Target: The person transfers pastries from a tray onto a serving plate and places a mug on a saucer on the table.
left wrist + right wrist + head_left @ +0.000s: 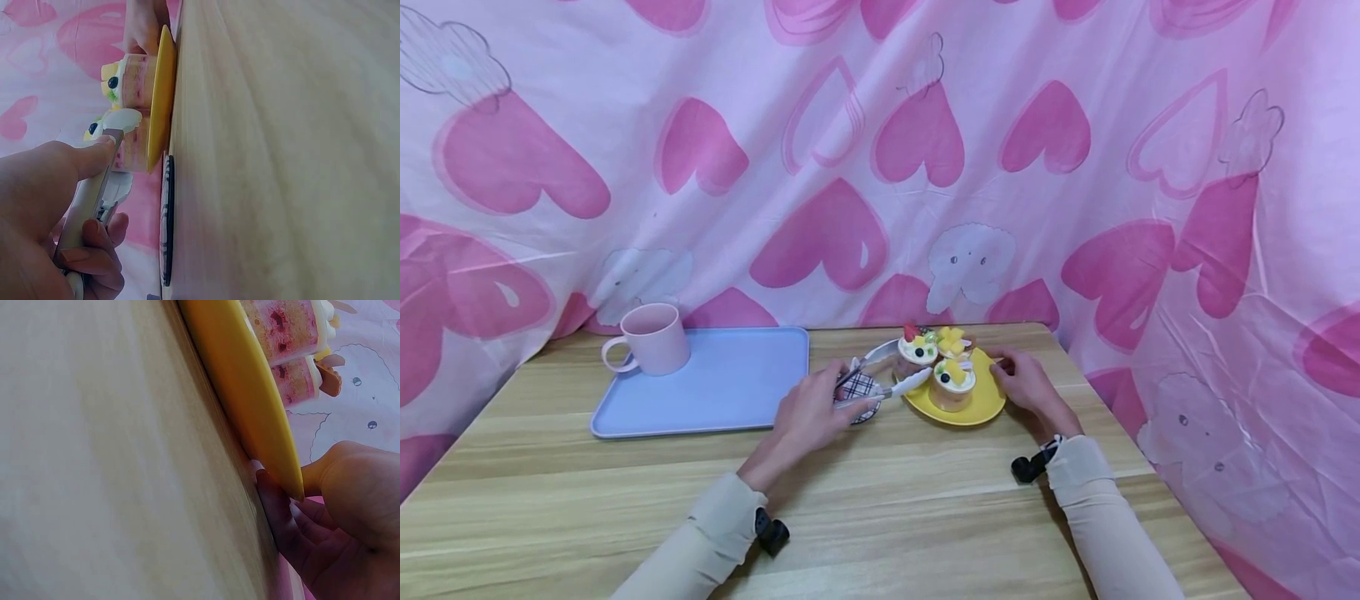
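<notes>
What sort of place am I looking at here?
Probably a staged tabletop set-up rather than a working kitchen: a pink heart-print cloth hangs right behind the wood-grain table, where dessert cups stand on a yellow plate.

The plate (988, 400) looks like smooth plastic with a soft sheen. On it, the cups (952, 397) have clear, shiny walls, seemingly plastic. Left of the plate, the tongs (94, 194) pair smooth metal arms with white plastic-looking tips. Farther left, the tray (722, 387) appears smooth, satin plastic, the mug (666, 346) glazed ceramic. Beneath the plate, the counter (887, 517) shows satin wood grain; behind it hangs creased cloth (850, 125).
</notes>
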`<state>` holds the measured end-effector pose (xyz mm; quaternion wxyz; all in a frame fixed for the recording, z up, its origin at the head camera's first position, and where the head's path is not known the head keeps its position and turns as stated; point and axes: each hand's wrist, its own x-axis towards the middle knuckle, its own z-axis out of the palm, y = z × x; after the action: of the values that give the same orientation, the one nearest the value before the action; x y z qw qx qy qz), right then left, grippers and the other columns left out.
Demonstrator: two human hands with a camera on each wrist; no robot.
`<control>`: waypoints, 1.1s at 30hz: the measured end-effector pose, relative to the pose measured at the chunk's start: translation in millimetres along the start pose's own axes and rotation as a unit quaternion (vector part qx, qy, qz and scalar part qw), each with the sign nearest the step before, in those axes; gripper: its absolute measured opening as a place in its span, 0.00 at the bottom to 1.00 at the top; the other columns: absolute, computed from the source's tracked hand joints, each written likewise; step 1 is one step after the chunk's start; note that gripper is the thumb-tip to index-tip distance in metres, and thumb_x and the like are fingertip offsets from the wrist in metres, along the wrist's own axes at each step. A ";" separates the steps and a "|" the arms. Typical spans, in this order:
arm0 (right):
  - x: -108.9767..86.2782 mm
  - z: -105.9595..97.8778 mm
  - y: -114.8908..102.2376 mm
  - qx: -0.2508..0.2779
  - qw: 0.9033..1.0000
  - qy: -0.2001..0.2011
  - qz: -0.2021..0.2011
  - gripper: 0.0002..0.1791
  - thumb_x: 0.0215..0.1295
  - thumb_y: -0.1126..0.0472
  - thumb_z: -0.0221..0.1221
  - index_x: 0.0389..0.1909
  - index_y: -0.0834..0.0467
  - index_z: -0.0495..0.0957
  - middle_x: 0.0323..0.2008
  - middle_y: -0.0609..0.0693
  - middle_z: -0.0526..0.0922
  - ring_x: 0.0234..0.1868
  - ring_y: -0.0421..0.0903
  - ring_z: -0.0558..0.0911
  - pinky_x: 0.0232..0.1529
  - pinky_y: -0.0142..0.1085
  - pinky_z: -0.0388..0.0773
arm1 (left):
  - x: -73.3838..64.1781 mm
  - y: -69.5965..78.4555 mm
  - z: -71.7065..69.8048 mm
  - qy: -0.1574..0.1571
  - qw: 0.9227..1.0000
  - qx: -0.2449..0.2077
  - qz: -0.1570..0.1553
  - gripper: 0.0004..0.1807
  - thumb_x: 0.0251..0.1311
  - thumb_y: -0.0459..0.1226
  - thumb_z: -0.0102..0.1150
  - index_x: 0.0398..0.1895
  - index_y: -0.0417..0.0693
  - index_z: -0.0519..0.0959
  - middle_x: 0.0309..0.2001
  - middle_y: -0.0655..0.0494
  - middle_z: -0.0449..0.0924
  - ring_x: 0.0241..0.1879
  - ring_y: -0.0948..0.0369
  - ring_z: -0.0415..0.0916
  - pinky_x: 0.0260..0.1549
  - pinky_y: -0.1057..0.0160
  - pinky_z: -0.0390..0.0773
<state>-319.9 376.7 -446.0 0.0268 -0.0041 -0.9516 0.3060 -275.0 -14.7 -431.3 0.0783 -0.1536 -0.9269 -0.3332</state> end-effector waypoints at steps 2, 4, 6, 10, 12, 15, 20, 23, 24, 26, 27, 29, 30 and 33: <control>0.4 -0.2 -0.5 0.001 1.000 -0.001 0.006 0.21 0.77 0.58 0.52 0.67 0.54 0.72 0.52 0.58 0.80 0.50 0.54 0.78 0.50 0.44 0.79 | 0.9 0.7 1.3 0.001 1.000 0.001 0.002 0.33 0.51 0.67 0.67 0.50 0.55 0.76 0.30 0.62 0.76 0.28 0.60 0.72 0.21 0.61 0.68; 0.4 -0.4 -0.6 0.001 1.000 -0.004 0.007 0.21 0.77 0.58 0.51 0.68 0.54 0.71 0.52 0.58 0.79 0.50 0.54 0.78 0.50 0.44 0.79 | 1.8 1.9 2.7 -0.001 1.000 0.001 0.002 0.33 0.51 0.67 0.67 0.50 0.55 0.76 0.31 0.62 0.77 0.29 0.61 0.72 0.22 0.61 0.68; 0.4 -0.5 -0.8 0.001 1.000 -0.007 0.011 0.21 0.77 0.58 0.51 0.67 0.53 0.71 0.52 0.58 0.79 0.50 0.54 0.78 0.50 0.44 0.79 | 2.5 3.3 4.1 -0.004 1.000 -0.002 0.001 0.33 0.51 0.66 0.67 0.50 0.55 0.76 0.32 0.62 0.77 0.29 0.61 0.72 0.22 0.62 0.68; 0.3 -0.7 -0.4 0.000 1.000 -0.007 0.008 0.21 0.77 0.58 0.51 0.68 0.53 0.71 0.53 0.58 0.79 0.51 0.53 0.78 0.50 0.44 0.79 | 2.7 5.8 6.7 -0.020 1.000 -0.011 0.001 0.31 0.52 0.64 0.69 0.51 0.56 0.76 0.33 0.60 0.78 0.30 0.61 0.72 0.23 0.61 0.69; 0.4 -0.9 -0.2 0.001 1.000 -0.005 0.007 0.20 0.77 0.58 0.51 0.67 0.52 0.72 0.53 0.58 0.79 0.51 0.53 0.78 0.49 0.44 0.79 | 2.5 6.5 7.7 -0.028 1.000 -0.012 0.001 0.32 0.52 0.64 0.69 0.51 0.56 0.75 0.33 0.60 0.78 0.30 0.61 0.72 0.23 0.61 0.69; 0.6 -1.0 0.2 0.000 1.000 -0.001 0.001 0.20 0.77 0.59 0.51 0.67 0.52 0.72 0.52 0.59 0.80 0.51 0.54 0.79 0.48 0.43 0.79 | 2.2 7.0 8.0 -0.031 0.999 -0.012 0.003 0.33 0.51 0.65 0.68 0.52 0.56 0.75 0.34 0.59 0.79 0.31 0.61 0.72 0.24 0.61 0.69; 0.5 -1.0 0.2 0.001 1.000 0.003 -0.008 0.20 0.77 0.60 0.52 0.66 0.54 0.73 0.51 0.59 0.80 0.49 0.53 0.79 0.47 0.42 0.79 | 0.8 4.8 4.2 -0.031 0.999 -0.011 0.002 0.34 0.50 0.66 0.69 0.52 0.55 0.76 0.34 0.59 0.79 0.30 0.61 0.72 0.24 0.61 0.69; 1.1 -0.8 0.0 -0.006 1.000 0.009 -0.020 0.20 0.76 0.60 0.52 0.66 0.56 0.74 0.50 0.59 0.81 0.49 0.53 0.80 0.48 0.43 0.79 | -0.2 1.9 -0.4 -0.036 0.999 -0.012 0.007 0.35 0.50 0.65 0.69 0.53 0.55 0.75 0.35 0.58 0.79 0.31 0.61 0.72 0.24 0.62 0.70; 1.1 -0.6 -0.1 -0.008 1.000 0.012 -0.022 0.20 0.76 0.60 0.53 0.65 0.56 0.74 0.50 0.59 0.82 0.49 0.53 0.80 0.48 0.44 0.79 | -0.7 0.7 -2.2 -0.038 0.999 -0.012 0.010 0.36 0.50 0.65 0.69 0.55 0.55 0.75 0.35 0.58 0.80 0.31 0.61 0.72 0.25 0.62 0.70; 1.5 -0.5 -0.1 -0.011 1.000 0.012 -0.024 0.20 0.76 0.60 0.52 0.65 0.57 0.74 0.49 0.59 0.82 0.49 0.53 0.80 0.49 0.44 0.79 | -1.4 -2.1 -5.6 -0.043 0.999 -0.010 0.015 0.37 0.49 0.65 0.70 0.57 0.56 0.75 0.38 0.58 0.81 0.33 0.61 0.73 0.27 0.62 0.71; 1.5 -0.6 -0.2 -0.012 1.000 0.011 -0.024 0.20 0.76 0.60 0.52 0.65 0.57 0.74 0.49 0.59 0.81 0.49 0.53 0.80 0.49 0.44 0.79 | -1.6 -3.7 -7.1 -0.045 0.999 -0.009 0.017 0.38 0.49 0.65 0.70 0.58 0.56 0.74 0.38 0.57 0.81 0.34 0.61 0.73 0.28 0.62 0.71; 1.4 -0.8 -0.5 -0.012 1.000 0.010 -0.021 0.20 0.76 0.60 0.52 0.65 0.57 0.74 0.50 0.59 0.81 0.49 0.53 0.80 0.49 0.44 0.79 | -2.1 -6.6 -10.4 -0.050 0.998 -0.012 0.022 0.39 0.49 0.66 0.70 0.59 0.56 0.74 0.40 0.57 0.81 0.35 0.60 0.74 0.31 0.61 0.72; 1.3 -0.8 -0.7 -0.011 1.000 0.009 -0.019 0.20 0.76 0.60 0.52 0.65 0.56 0.74 0.50 0.59 0.81 0.49 0.53 0.80 0.49 0.44 0.79 | -2.2 -8.2 -11.8 -0.052 0.998 -0.013 0.023 0.39 0.48 0.66 0.70 0.59 0.57 0.74 0.40 0.57 0.81 0.36 0.60 0.74 0.32 0.61 0.73; 0.9 -0.9 -0.8 -0.008 1.000 0.004 -0.015 0.20 0.77 0.59 0.52 0.66 0.56 0.73 0.50 0.59 0.81 0.49 0.53 0.79 0.49 0.44 0.79 | -2.6 -12.7 -14.9 -0.058 0.998 -0.023 0.024 0.38 0.48 0.66 0.70 0.57 0.56 0.75 0.41 0.56 0.82 0.38 0.60 0.75 0.35 0.60 0.74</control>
<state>-320.8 376.6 -444.7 0.0354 0.0087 -0.9539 0.2979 -276.2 -34.1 -428.1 0.0286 -0.1972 -0.9181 -0.3425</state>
